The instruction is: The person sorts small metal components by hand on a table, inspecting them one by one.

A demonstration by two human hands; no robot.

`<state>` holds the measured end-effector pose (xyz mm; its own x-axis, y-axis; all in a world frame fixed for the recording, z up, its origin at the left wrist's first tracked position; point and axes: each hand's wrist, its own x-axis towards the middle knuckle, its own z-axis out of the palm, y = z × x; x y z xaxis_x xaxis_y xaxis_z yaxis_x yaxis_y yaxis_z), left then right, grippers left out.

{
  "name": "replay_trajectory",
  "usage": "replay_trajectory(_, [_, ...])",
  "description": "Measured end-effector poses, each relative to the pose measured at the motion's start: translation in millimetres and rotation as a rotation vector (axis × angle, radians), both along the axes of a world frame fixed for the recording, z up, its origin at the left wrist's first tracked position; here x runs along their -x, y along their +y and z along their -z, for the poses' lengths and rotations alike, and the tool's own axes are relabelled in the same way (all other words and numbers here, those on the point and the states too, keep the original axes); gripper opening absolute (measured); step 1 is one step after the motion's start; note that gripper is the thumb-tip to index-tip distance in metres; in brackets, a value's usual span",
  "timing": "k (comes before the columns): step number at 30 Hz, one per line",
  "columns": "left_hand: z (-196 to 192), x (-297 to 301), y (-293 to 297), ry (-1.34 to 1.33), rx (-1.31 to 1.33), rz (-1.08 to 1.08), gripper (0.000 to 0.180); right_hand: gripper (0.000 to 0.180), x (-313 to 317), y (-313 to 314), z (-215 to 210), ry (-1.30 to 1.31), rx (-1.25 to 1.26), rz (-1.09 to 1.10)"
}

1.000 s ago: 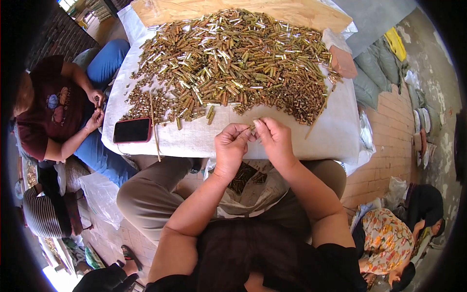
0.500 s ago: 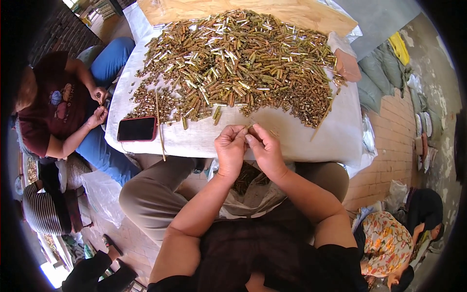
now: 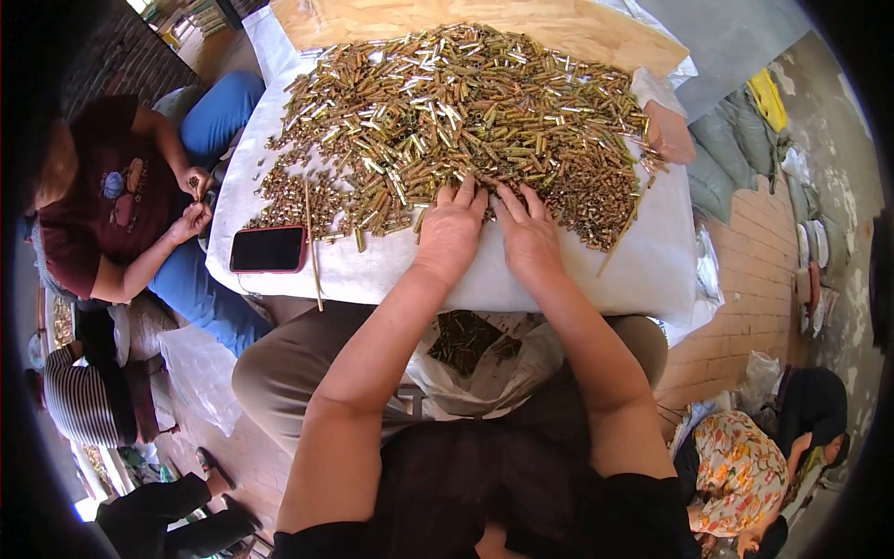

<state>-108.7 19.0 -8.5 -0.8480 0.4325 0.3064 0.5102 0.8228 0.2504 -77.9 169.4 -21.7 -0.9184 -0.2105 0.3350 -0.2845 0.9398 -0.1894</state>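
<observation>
A broad heap of slim brass-coloured metal tubes [image 3: 400, 121] covers the far half of the white-covered table [image 3: 372, 284]. At the heap's near edge, my left hand [image 3: 449, 235] lies palm down with its fingers stretched out and their tips on the tubes. Just to its right, my right hand [image 3: 529, 240] reaches in the same way, fingers spread and touching the heap. Nothing shows in either hand, though the undersides of the fingers are hidden. Short brass-coloured pieces [image 3: 596, 210] gather to the right of my right hand, and more short pieces [image 3: 289, 191] lie at the left.
A phone [image 3: 268, 250] lies at the left beside a thin stick [image 3: 313, 252]. A second stick [image 3: 626, 224] borders the right side, below a brick [image 3: 670, 140]. An open bag of tubes [image 3: 470, 345] sits between my knees. Another person [image 3: 121, 200] sits at left.
Both hands have moved forward from the bare near part of the table onto the heap's edge. Their fingers, pinched together before, are now stretched out and apart.
</observation>
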Motion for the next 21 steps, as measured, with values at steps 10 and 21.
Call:
replay_trajectory(10, [6,-45,-39,-0.121,-0.317,0.053,0.033,0.034,-24,39,-3,-0.089,0.262,-0.296])
replay_trajectory(21, [-7,-37,-8,-0.168,-0.409,-0.133,0.013,0.018,-21,26,-20,-0.093,0.273,0.008])
